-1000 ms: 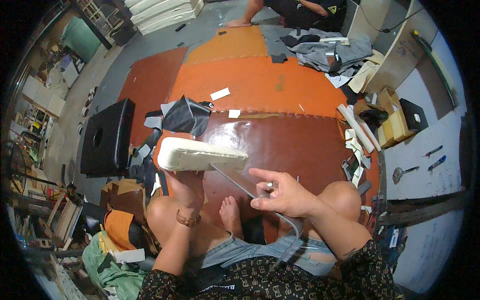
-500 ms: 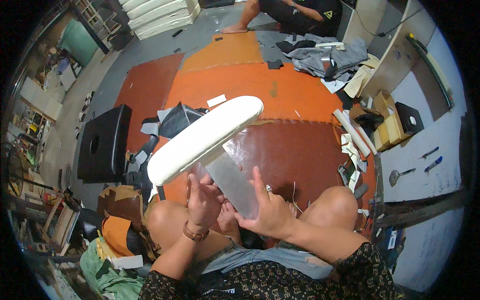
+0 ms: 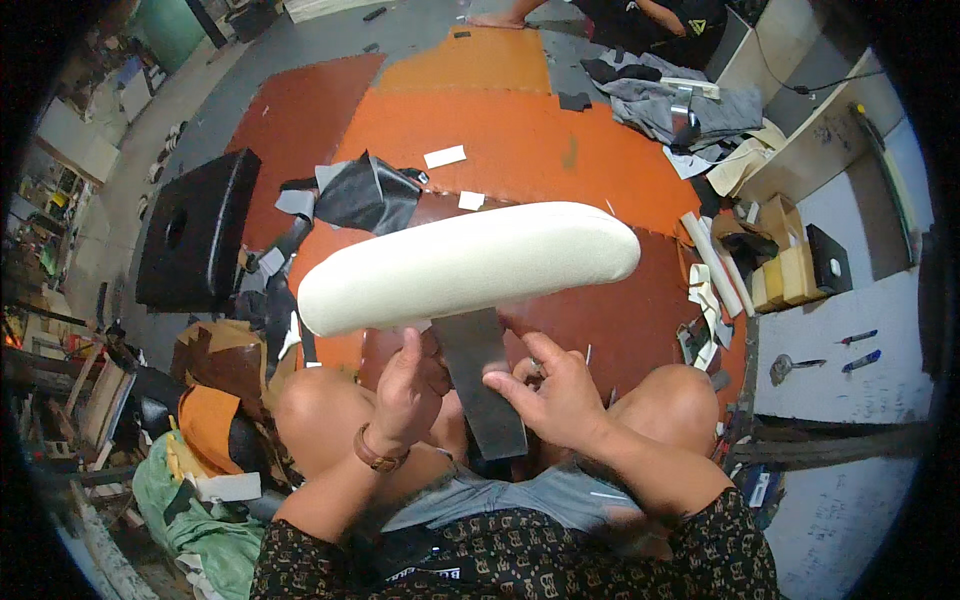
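Note:
In front of me is a long white padded piece (image 3: 470, 262) with rounded ends, lying across and tilted slightly up at its right end. A flat dark grey strip (image 3: 482, 375) runs down from its underside toward my lap. My right hand (image 3: 560, 395) pinches the strip's right edge, thumb on its face and fingers behind. On the other side, my left hand (image 3: 408, 395) is curled at the strip's left edge, with its thumb pointing up to the pad's lower side. Its other fingers are partly hidden behind the strip.
Black leather pieces (image 3: 368, 195) lie on the orange mat (image 3: 480, 125) beyond the pad. A black padded panel (image 3: 195, 235) is at left. White rolls (image 3: 715, 262) and a cardboard box (image 3: 785, 225) stand at right, near a board (image 3: 830, 370) with pens. Another person (image 3: 650, 25) sits at the far side.
The white pad has swung clockwise to lie nearly level, and its right end has moved right. The strip now hangs more upright and looks darker. My right thumb has come onto its face.

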### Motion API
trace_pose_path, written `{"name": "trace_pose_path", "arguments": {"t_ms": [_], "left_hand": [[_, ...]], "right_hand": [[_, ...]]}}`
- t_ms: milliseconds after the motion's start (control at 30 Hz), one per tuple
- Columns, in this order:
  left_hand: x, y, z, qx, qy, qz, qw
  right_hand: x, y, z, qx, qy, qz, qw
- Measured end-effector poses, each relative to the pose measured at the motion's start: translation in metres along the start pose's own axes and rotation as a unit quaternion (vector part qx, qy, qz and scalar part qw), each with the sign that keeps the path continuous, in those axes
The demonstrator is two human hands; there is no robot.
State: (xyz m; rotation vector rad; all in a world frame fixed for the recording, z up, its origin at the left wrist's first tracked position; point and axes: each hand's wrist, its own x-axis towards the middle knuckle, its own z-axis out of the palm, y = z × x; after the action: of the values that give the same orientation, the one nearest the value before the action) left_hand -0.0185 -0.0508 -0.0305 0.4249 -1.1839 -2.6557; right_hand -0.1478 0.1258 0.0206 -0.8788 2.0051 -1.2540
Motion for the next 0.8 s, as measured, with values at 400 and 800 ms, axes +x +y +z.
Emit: {"name": "trace_pose_path", "arguments": {"t_ms": [400,800], "left_hand": [[0.006,-0.001,0.004,-0.103,-0.027,-0.061,0.992],[0.010,-0.004,0.002,-0.112,0.001,-0.056,0.992]], "right_hand": [[0.004,0.009,0.005,0.209,-0.014,0.104,0.972],[0.005,0.020,0.005,0.266,-0.033,0.143,0.953]]}}
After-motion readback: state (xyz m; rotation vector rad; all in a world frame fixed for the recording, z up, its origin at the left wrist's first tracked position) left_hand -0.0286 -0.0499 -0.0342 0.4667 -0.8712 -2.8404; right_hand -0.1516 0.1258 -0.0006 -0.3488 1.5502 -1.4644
